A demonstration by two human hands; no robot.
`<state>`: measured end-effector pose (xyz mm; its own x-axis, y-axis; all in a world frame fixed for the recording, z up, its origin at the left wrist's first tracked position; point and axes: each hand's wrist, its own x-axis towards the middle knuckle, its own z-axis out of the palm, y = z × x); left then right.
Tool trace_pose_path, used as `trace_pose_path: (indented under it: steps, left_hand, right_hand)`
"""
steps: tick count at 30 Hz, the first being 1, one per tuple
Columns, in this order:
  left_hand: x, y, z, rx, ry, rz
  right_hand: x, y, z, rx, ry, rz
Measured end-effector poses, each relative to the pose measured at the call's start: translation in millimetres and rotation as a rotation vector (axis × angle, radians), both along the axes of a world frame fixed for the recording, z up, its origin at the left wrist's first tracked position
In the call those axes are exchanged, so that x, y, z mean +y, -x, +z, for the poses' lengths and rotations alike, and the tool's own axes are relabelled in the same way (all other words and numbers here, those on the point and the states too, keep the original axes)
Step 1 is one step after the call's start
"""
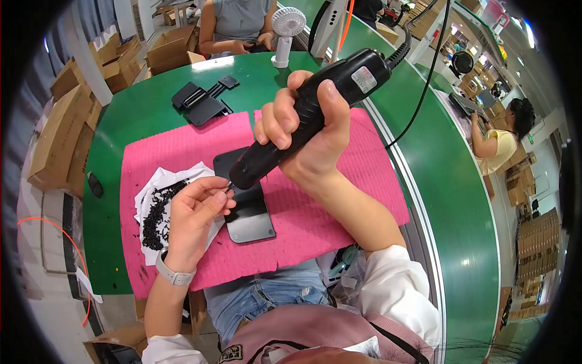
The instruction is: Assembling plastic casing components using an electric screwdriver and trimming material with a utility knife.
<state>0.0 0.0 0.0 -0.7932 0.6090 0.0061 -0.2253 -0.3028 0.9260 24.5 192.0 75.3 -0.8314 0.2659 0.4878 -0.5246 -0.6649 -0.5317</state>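
Over the black plate [251,219], I see the right hand [315,133] wrapped round a power screwdriver [257,161], its long axis slanting down leftward to the left hand [197,209], pinched at its tip; screws [154,219] lie left of the plate, a bracket [202,108] beyond.

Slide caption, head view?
Right hand grips black cylindrical screwdriver, left hand at its tip, above flat black plate on ribbed pink mat.

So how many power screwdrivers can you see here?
1: the black power screwdriver, gripped in the right hand above the pink mat, its tip by the left hand's fingertips. Others may be hidden in the cluttered background.
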Motion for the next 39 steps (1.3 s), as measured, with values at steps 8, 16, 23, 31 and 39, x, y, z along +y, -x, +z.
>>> trace_pose_path:
  steps: [8,16,23,31,39]
  left_hand:
    - [1,-1,-1,-0.091,0.063,0.039]
    - [1,1,-7,-0.106,-0.04,0.031]
    - [1,0,-7,-0.143,-0.03,0.032]
    - [-5,-2,-1,-0.075,-0.032,-0.058]
    - [-7,11,-2,0.363,0.505,0.251]
  right_hand:
    - [-4,-2,-1,0.021,-0.102,-0.066]
    - [-6,-3,-4,0.027,-0.122,-0.058]
    - [-10,-6,-6,0.039,-0.155,-0.055]
    - [-5,4,-2,0.082,-0.082,0.155]
    - [-4,14,1,0.009,-0.53,-0.008]
